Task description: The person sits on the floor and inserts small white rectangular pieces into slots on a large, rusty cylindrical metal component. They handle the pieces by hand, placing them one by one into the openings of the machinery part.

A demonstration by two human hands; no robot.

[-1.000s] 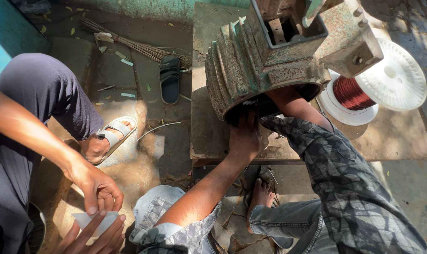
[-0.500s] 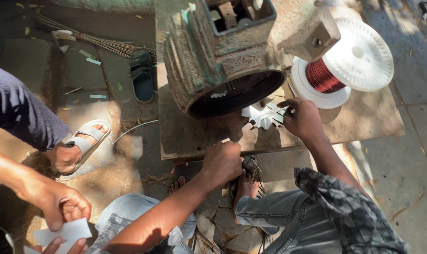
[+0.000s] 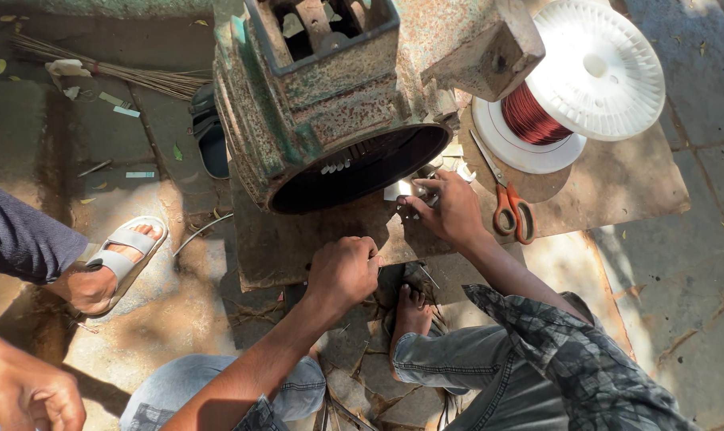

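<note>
The rusty motor housing (image 3: pixel 338 104) lies on its side on a board (image 3: pixel 601 199), its open mouth facing the person. The right hand (image 3: pixel 449 209) is just below that mouth's right edge, fingers pinched on small pale paper slips (image 3: pixel 402 190). The left hand (image 3: pixel 344 271) is a closed fist at the board's near edge, below the housing; what it grips cannot be told. Right of the housing stand a copper wire spool (image 3: pixel 573 88) and orange-handled scissors (image 3: pixel 509 209). Another person's hand (image 3: pixel 27 391) shows far left.

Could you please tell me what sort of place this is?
Probably an outdoor motor-repair spot: a rusty green motor housing on a worn board, a white spool of copper wire, orange-handled scissors, paved ground.
</note>
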